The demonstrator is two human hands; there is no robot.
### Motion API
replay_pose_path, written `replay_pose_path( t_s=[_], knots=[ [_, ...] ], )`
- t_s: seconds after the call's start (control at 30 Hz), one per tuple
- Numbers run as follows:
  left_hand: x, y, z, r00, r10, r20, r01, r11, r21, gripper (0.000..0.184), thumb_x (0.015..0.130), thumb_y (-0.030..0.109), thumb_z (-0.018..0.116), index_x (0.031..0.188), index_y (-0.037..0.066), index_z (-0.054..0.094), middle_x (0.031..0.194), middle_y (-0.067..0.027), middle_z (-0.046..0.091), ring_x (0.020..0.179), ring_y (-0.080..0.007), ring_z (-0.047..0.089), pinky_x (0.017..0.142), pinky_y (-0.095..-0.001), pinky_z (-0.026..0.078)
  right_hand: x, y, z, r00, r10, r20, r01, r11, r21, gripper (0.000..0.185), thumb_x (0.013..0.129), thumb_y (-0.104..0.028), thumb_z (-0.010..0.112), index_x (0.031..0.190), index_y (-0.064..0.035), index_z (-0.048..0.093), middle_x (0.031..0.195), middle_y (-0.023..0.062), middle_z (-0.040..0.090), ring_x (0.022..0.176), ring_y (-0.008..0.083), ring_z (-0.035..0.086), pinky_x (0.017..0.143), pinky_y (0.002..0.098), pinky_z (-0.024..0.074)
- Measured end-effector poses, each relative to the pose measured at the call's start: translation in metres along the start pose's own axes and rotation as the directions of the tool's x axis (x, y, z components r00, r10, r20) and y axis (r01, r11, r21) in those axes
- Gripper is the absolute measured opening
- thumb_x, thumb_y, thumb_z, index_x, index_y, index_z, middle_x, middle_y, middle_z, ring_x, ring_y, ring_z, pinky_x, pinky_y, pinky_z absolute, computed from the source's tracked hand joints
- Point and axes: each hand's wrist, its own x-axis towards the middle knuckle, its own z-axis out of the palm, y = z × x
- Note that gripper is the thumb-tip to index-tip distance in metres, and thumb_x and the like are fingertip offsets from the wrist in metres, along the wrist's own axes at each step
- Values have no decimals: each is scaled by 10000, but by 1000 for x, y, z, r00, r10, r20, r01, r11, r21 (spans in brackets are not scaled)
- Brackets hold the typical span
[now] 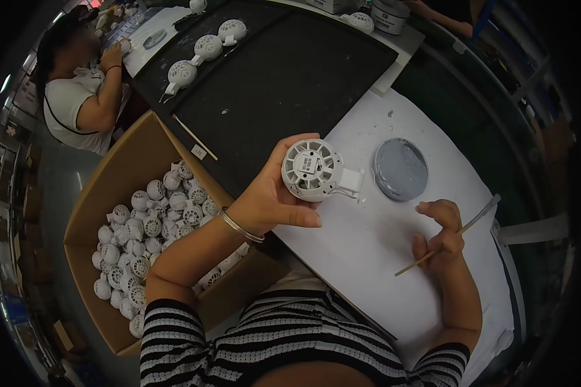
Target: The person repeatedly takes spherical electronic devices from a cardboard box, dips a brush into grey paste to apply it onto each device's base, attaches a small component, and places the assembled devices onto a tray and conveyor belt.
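My left hand (279, 187) is closed around a round white plastic fan unit (306, 169) with a spoked vent face and a short side arm. Two thin wires show by that arm. Over the white sheet (342, 238), my right hand (444, 240) grips a thin brush (476, 219) between its fingers, its grey bristles pointing up and right. A round lid of grey paste (400, 169) lies on the sheet between the two hands, touched by neither.
On my left stands a cardboard box (87, 248) holding many similar white units (135, 242). Several more (208, 48) sit on the black mat (284, 71), near another brush (197, 138). Tubs (390, 16) stand at the back. A co-worker (84, 97) sits at upper left.
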Motion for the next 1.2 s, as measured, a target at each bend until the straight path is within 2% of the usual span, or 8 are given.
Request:
replay_pose_path(
  t_s=[0.07, 0.3, 0.37, 0.43, 0.57, 0.73, 1.0, 1.2],
  knots=[
    [0, -5, 0, 991, 95, -91, -87, 992, 93, 864, 552, 35, 777, 1240, 123, 261, 1071, -44, 461, 1009, -144, 486, 830, -280, 449, 0, 0, 0, 1000, -3, 2, 3, 1000, -2, 327, 636, -23, 629, 659, -103, 313, 1005, 225, 540, 700, 260, 533, 584, 346, 422],
    [2, 1, -5, 987, 132, -92, -134, 991, -19, 836, 550, 20, 762, 1242, 103, 299, 1087, -34, 467, 1025, -148, 486, 872, -296, 436, 3, -4, -4, 1000, 8, 7, -8, 1000, -11, 326, 658, -51, 626, 657, -105, 305, 985, 220, 546, 690, 252, 534, 603, 340, 423],
    [3, 2, -10, 982, 168, -92, -164, 985, 47, 894, 545, 124, 776, 1267, 117, 249, 1056, -106, 515, 990, -287, 549, 816, -430, 492, 7, -7, -6, 999, 42, 13, -42, 999, -31, 319, 703, -80, 615, 662, -108, 299, 972, 215, 550, 690, 240, 539, 616, 336, 424],
    [3, 5, -9, 986, 149, -79, -146, 989, 35, 900, 541, 121, 772, 1272, 115, 248, 1051, -113, 515, 978, -293, 553, 801, -436, 498, 15, -12, -6, 902, 390, -186, -293, 869, 400, 262, 844, -290, 499, 749, -73, 387, 869, 173, 567, 680, 185, 535, 638, 325, 425],
    [0, 3, -12, 994, 103, -47, -107, 992, -72, 843, 604, 166, 711, 1293, 111, 229, 1032, -166, 512, 910, -327, 572, 694, -394, 530, 29, -5, -29, 757, 650, -69, -602, 735, 313, 629, 879, -538, 244, 1061, 17, 479, 717, 87, 545, 653, 115, 506, 640, 276, 415],
    [10, 0, -3, 1000, -23, 17, 26, 986, -168, 771, 675, 266, 645, 1297, 141, 208, 1083, -202, 485, 846, -333, 587, 556, -306, 524, 35, 27, -23, 728, 680, -88, -611, 701, 368, 540, 915, -435, 255, 952, 8, 562, 732, 76, 549, 650, 108, 495, 602, 248, 401],
    [28, -17, 17, 975, -152, -164, 128, 981, -146, 593, 730, 361, 621, 1195, 165, 309, 1021, -200, 532, 682, -219, 598, 402, -197, 426, 18, 45, -18, 661, 744, -96, -626, 618, 475, 402, 917, -317, 345, 879, 2, 587, 751, 72, 552, 644, 96, 484, 564, 234, 401],
    [34, -19, 23, 956, -232, -181, 218, 971, -95, 488, 726, 240, 596, 1131, 164, 336, 958, -155, 544, 635, -181, 574, 390, -189, 410, 15, 44, -18, 650, 754, -99, -634, 609, 477, 353, 908, -273, 379, 846, 9, 583, 770, 71, 552, 636, 91, 481, 553, 219, 395]
  ],
)
